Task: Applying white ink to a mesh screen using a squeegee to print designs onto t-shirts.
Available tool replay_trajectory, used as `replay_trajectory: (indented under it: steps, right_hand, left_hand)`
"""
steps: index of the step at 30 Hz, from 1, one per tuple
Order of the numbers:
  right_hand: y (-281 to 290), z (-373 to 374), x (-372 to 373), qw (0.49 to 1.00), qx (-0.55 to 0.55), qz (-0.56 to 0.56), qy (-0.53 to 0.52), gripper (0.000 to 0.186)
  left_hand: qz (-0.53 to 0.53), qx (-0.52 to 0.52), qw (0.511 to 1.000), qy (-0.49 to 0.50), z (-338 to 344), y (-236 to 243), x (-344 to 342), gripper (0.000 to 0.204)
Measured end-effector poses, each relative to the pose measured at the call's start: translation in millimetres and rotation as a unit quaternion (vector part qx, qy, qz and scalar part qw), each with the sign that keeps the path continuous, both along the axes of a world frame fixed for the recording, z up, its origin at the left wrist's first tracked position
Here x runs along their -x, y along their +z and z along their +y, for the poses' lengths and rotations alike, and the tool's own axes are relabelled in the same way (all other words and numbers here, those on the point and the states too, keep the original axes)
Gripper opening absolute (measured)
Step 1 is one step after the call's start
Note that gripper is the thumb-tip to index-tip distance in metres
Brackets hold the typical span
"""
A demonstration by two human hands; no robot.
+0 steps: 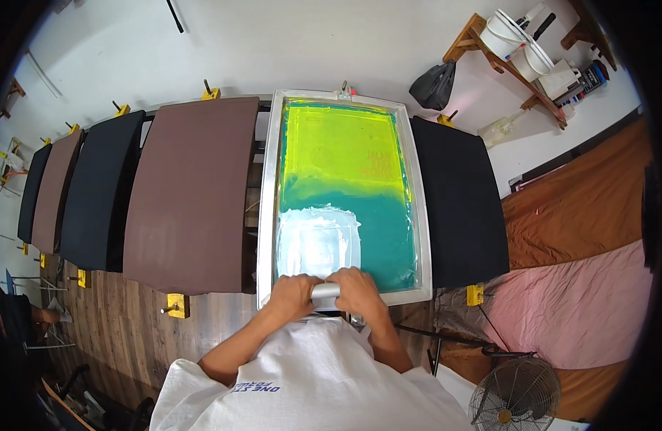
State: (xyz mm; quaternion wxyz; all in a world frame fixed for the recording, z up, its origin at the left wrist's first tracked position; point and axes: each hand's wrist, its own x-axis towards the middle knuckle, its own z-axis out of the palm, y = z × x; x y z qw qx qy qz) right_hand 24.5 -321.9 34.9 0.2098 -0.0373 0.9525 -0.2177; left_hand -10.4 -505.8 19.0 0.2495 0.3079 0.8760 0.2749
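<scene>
Silver-framed rectangular mesh screen (271, 179) lies straight ahead of the wearer, between two padded boards; its surface is green, with bright yellow across the far part and a whitish smear at the near left. From my remote post I see a white wall (309, 50) behind it and a floor of brown wood planks (133, 330) below. Draped brown and pink cloth (582, 309) fills much of the right side. On the left stands a wide dusky-brown padded board (191, 194), a narrow gap parting it from the frame; on the right, a black padded board (460, 201) sits just beside the frame, so I read sideways room as tight. Near the close edge is a white short-sleeved shirt (316, 381); a round wire-caged fan (514, 402) stands well apart, lower right. I see left hand (294, 296) and right hand (356, 289) near each other, fingers curled over a silver metal bar (326, 291); their undersides are hidden from me. A small yellow block (178, 305) sits at the brown board's near end.
</scene>
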Motion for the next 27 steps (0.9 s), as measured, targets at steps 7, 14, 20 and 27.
replay_trajectory:
  steps: [7,14,20,27]
  right_hand:
    - [-1.1,14.7,75.4,0.996,-0.033,0.081,0.007,0.036]
    - [-25.3,1.1,-10.7,0.991,-0.003,0.131,0.004,0.056]
    - [-0.8,-1.8,-15.5,0.999,-0.014,0.027,0.028,0.045]
    - [-14.6,16.1,72.8,0.992,-0.054,0.113,0.017,0.036]
  left_hand:
    - [0.109,-0.079,0.988,0.071,19.7,-19.2,64.7,0.041]
    - [0.126,-0.096,0.986,0.061,4.3,-34.4,-16.4,0.052]
    - [0.022,-0.061,0.998,0.010,-5.6,-2.8,-17.3,0.054]
    - [0.135,-0.099,0.981,0.099,23.5,-25.5,62.7,0.046]
